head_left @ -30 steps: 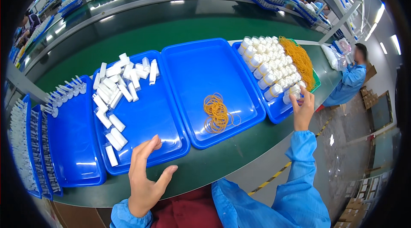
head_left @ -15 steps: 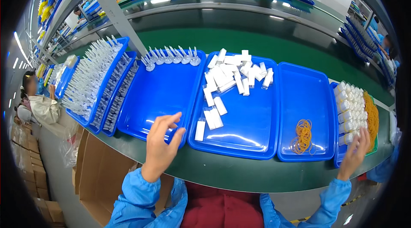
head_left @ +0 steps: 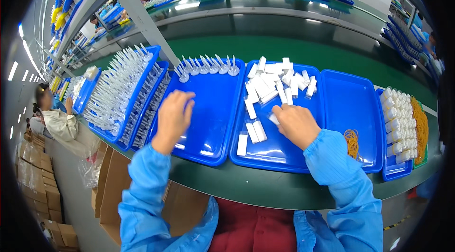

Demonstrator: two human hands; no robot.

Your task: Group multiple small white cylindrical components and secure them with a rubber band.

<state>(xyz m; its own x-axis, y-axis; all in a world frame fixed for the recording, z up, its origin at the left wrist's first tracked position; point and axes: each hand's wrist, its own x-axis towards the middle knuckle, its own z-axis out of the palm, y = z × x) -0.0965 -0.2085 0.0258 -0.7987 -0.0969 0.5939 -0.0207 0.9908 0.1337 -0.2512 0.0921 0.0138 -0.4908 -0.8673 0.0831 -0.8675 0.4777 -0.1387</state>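
Observation:
My right hand (head_left: 297,125) is over the tray of white pieces (head_left: 284,159), its fingertips closed on a small white rectangular packet (head_left: 273,118). Other white packets (head_left: 261,86) lie loosely heaped at that tray's far side, with several more at its left edge. My left hand (head_left: 173,118) hovers at the left side of the neighbouring blue tray (head_left: 208,133), empty, thumb and fingers apart. Clear pointed plastic pieces with round bases (head_left: 205,66) stand in a row along this tray's far edge.
Stacked trays full of the pointed pieces (head_left: 118,95) stand at left beside a metal post (head_left: 144,20). Rightward is a blue tray (head_left: 350,100) with rubber bands (head_left: 351,143), then white rolls (head_left: 398,124) and more bands (head_left: 420,131). Co-workers sit across the green bench and at far left.
My right hand has swung left from the white rolls to the packets and closed on one. The left hand has moved farther over its tray. The whole view has shifted slightly.

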